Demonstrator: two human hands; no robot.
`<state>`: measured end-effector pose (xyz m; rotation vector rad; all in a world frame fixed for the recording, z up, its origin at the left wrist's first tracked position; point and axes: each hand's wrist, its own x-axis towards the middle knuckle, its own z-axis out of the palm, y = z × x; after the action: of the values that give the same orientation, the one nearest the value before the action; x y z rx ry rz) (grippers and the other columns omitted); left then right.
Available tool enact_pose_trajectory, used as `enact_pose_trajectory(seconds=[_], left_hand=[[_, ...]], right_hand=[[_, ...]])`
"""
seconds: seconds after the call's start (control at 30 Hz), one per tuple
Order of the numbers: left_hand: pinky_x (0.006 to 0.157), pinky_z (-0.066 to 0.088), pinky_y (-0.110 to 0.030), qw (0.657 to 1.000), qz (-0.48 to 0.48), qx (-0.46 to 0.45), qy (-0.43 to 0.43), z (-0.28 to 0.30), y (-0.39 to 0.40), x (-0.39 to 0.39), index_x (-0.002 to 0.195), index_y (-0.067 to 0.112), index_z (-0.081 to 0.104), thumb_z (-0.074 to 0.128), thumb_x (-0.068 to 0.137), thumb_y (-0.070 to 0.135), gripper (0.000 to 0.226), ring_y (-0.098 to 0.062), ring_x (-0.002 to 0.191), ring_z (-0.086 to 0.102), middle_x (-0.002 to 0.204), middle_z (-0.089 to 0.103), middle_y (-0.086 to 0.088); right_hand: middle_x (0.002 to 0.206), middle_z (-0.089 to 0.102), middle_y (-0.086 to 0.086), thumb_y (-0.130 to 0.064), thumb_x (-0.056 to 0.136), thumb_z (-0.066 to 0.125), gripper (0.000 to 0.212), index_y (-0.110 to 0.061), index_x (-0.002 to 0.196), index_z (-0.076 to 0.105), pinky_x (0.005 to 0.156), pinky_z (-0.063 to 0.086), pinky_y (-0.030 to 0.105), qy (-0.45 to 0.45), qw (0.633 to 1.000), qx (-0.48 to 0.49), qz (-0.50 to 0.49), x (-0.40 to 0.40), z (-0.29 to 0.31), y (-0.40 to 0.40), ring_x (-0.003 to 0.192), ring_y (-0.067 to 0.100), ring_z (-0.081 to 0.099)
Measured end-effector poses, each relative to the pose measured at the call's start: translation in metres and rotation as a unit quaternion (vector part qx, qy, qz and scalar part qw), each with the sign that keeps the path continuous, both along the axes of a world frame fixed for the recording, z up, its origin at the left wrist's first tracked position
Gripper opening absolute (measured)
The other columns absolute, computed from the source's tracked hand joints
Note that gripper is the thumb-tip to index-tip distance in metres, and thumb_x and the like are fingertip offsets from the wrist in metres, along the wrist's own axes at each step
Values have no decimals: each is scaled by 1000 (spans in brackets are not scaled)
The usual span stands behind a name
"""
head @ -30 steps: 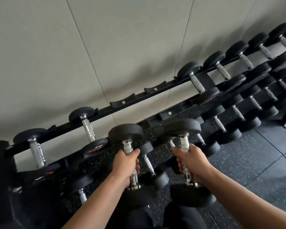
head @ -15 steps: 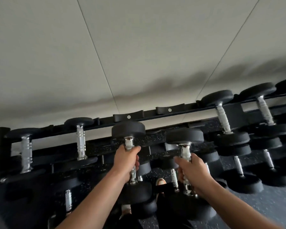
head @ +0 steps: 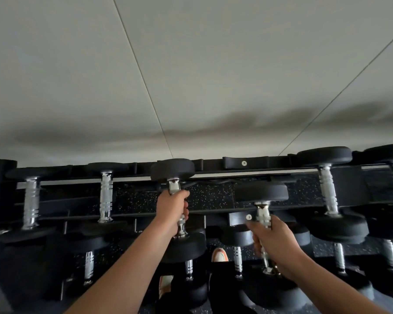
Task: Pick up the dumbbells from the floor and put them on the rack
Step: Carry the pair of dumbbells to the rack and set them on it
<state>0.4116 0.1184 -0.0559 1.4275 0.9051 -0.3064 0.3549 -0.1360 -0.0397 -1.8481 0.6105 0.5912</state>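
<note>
My left hand (head: 173, 210) grips the chrome handle of a black dumbbell (head: 172, 170), whose far head is level with the top rear rail of the rack (head: 245, 163). My right hand (head: 273, 243) grips the handle of a second black dumbbell (head: 262, 193). This one sits lower and nearer to me, and its far head is in front of the top tier's open gap. Both dumbbells point away from me toward the wall. My right palm hides part of the handle.
Other dumbbells lie on the top tier: two to the left (head: 106, 196) and two to the right (head: 328, 189). Lower tiers hold several more. A speckled black floor and my shoes (head: 219, 254) show through the rack. A pale wall rises behind.
Both hands have carried their dumbbells up and forward toward the top tier. The left one now reaches the rear rail, and the view has tilted further up to the wall.
</note>
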Motion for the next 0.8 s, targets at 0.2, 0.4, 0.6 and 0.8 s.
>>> enact_pose_trajectory(seconds=[0.2, 0.4, 0.6, 0.8], left_hand=[[40, 41, -29, 1000, -13, 16, -18, -11, -3, 27, 93, 7, 61, 66, 81, 11, 13, -15, 41, 50, 57, 57, -4], [38, 39, -27, 999, -22, 30, -19, -30, -5, 42, 90, 9, 60, 66, 80, 9, 11, -15, 40, 48, 55, 56, -3], [39, 38, -27, 998, -25, 40, -31, -46, -6, 47, 90, 10, 58, 67, 82, 9, 12, -14, 40, 47, 61, 55, -5], [36, 40, -25, 990, -50, 115, -64, -56, -3, 40, 91, 14, 51, 67, 89, 19, 17, -11, 36, 47, 63, 55, -3]], right_hand=[[52, 65, 9, -41, 83, 68, 35, -9, 73, 59, 64, 57, 51, 3, 1000, -10, 17, 14, -6, -4, 46, 24, 58], [53, 66, 5, -37, 83, 69, 30, -8, 78, 61, 52, 51, 36, 16, 1000, -8, 1, 22, -14, -6, 44, 18, 58], [56, 66, 2, -33, 82, 72, 30, -6, 87, 63, 51, 50, 35, 28, 999, -2, -18, 30, -23, -12, 46, 18, 58], [54, 62, -1, -26, 81, 69, 28, -1, 92, 66, 42, 46, 25, 44, 998, 12, -39, 43, -28, -11, 44, 15, 55]])
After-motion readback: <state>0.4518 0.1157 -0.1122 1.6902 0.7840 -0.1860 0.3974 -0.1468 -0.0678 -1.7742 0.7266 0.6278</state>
